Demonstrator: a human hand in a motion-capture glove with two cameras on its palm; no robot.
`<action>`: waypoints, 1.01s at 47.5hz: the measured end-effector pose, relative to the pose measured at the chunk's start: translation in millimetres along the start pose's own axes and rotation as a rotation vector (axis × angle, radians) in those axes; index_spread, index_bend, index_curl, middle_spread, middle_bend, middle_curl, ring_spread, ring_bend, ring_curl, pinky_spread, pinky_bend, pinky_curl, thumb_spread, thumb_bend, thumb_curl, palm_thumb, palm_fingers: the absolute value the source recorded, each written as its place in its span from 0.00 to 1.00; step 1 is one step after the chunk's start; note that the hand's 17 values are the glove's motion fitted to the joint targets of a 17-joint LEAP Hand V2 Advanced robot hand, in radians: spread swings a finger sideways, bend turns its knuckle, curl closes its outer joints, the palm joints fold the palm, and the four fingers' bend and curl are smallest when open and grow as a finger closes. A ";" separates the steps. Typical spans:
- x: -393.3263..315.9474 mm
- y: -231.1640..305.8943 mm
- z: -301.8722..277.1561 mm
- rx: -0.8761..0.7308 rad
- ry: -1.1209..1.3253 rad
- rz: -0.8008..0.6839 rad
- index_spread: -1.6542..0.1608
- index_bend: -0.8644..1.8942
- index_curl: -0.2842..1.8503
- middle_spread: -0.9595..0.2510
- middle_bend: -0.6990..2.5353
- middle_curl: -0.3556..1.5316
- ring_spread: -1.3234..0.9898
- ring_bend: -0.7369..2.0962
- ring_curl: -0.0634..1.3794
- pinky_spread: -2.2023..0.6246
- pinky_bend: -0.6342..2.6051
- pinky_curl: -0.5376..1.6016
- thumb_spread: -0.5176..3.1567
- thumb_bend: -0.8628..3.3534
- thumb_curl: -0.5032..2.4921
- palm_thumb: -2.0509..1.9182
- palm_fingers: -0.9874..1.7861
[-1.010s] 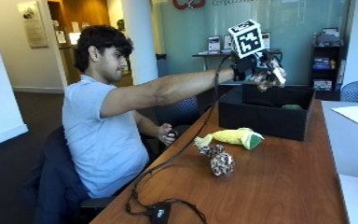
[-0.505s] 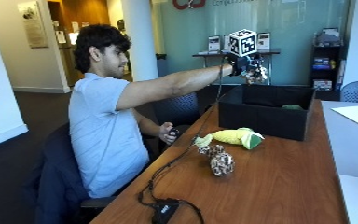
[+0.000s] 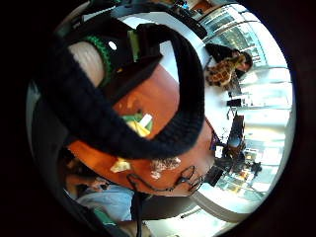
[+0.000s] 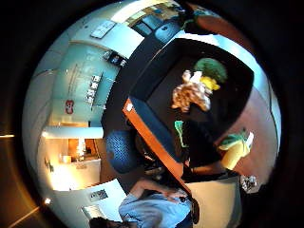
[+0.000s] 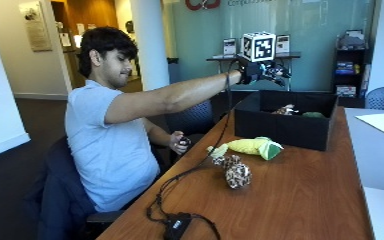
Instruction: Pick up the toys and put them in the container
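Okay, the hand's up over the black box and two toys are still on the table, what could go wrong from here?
1. The yellow corn toy lies close to the black box, so reaching for it could nudge the box.
2. The black cable runs across the table right beside the spotted toy; the gloved hand could snag it coming back down.
3. The spotted toy sits near the table's edge and might get knocked off.

We see a black container (image 5: 285, 129), a yellow-and-green toy (image 5: 252, 147), and a brown spotted toy (image 5: 235, 172) on reddish-brown table (image 5: 298, 200).
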State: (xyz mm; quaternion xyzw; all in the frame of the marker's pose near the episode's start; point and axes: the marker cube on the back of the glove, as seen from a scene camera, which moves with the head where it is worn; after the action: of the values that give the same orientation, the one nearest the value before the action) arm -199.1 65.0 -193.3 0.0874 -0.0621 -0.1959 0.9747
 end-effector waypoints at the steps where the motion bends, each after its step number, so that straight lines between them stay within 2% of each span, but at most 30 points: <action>1: 8.8 7.5 -1.2 0.002 -0.007 0.011 0.70 0.41 0.34 0.78 0.26 0.34 0.55 0.36 0.21 0.78 0.52 0.44 0.55 0.28 0.26 0.52 0.35; 13: 133.0 122.8 11.7 -0.013 0.052 0.130 0.70 0.42 0.33 0.77 0.27 0.34 0.56 0.36 0.22 0.80 0.50 0.43 0.54 0.27 0.26 0.51 0.35; 23: 203.1 195.5 64.9 -0.052 -0.037 0.262 0.70 0.43 0.34 0.77 0.26 0.34 0.56 0.34 0.21 0.80 0.49 0.42 0.53 0.26 0.26 0.51 0.34; 35: 222.1 219.9 159.0 -0.173 -0.058 0.324 0.70 0.43 0.33 0.77 0.26 0.33 0.56 0.32 0.21 0.81 0.48 0.41 0.53 0.25 0.26 0.52 0.34; 41: 220.3 218.0 200.6 -0.238 0.012 0.280 0.70 0.44 0.34 0.78 0.27 0.33 0.56 0.32 0.21 0.81 0.47 0.41 0.53 0.24 0.26 0.52 0.35; 44: 216.2 214.3 210.0 -0.168 0.087 0.243 0.70 0.46 0.34 0.78 0.28 0.34 0.56 0.31 0.20 0.80 0.46 0.40 0.54 0.25 0.27 0.53 0.37; 47: 213.5 209.3 209.2 0.005 0.134 0.222 0.71 0.47 0.34 0.77 0.32 0.36 0.56 0.35 0.21 0.79 0.44 0.39 0.57 0.26 0.27 0.54 0.48; 48: 213.8 208.1 207.6 0.047 0.142 0.216 0.72 0.47 0.33 0.77 0.32 0.36 0.56 0.34 0.20 0.79 0.44 0.38 0.58 0.27 0.27 0.55 0.48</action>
State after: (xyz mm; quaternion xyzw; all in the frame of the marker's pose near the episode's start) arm 41.7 139.7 68.6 0.1168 -0.0066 -0.0814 0.9898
